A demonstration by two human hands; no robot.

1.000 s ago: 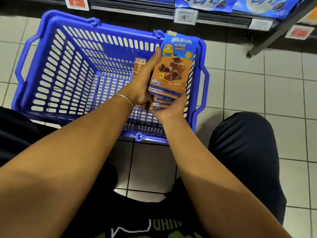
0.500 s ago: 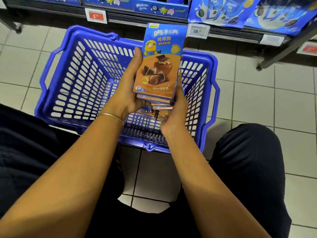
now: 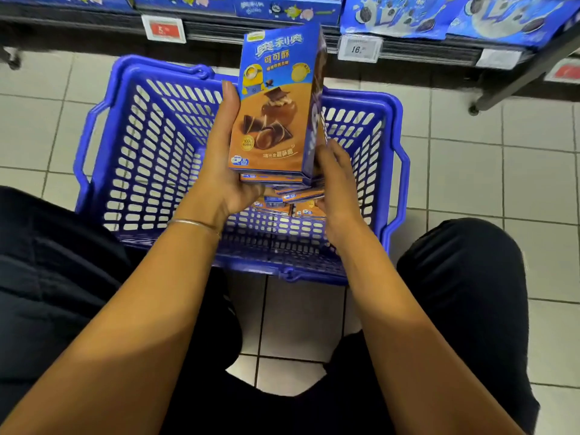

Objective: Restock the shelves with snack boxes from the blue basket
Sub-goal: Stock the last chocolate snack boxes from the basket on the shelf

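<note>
**A:** What are the hands doing?

**B:** I read the left hand (image 3: pixel 226 177) as cupped under and around a stack of snack boxes (image 3: pixel 270 120). Its thumb (image 3: pixel 229 98) lies straight up the stack's left edge, and the rest of that hand is hidden beneath. The right hand (image 3: pixel 337 183) has curled fingers (image 3: pixel 329 153) pressed on the stack's right side. So both hands clamp the same stack between them.

**A:** And the stack itself?

**B:** It sits between the two palms, tilted up, above the blue basket (image 3: pixel 163 65). Just below those fingers the lower boxes are fanned out, not squared. Further below, loose boxes (image 3: pixel 309 212) lie on the basket's floor.

**A:** Beyond the fingers?

**B:** The shelf (image 3: pixel 219 26) with its price tags (image 3: pixel 163 29), past the basket's far rim.

**A:** What worries you?

**B:** The fanned bottom boxes. I judge the grip holds mostly by side pressure. If either hand eases on the way to the shelf, a box may slide out and land in the basket or on the tiles (image 3: pixel 470 171). The tall stack could also catch the shelf lip and shear apart.
</note>
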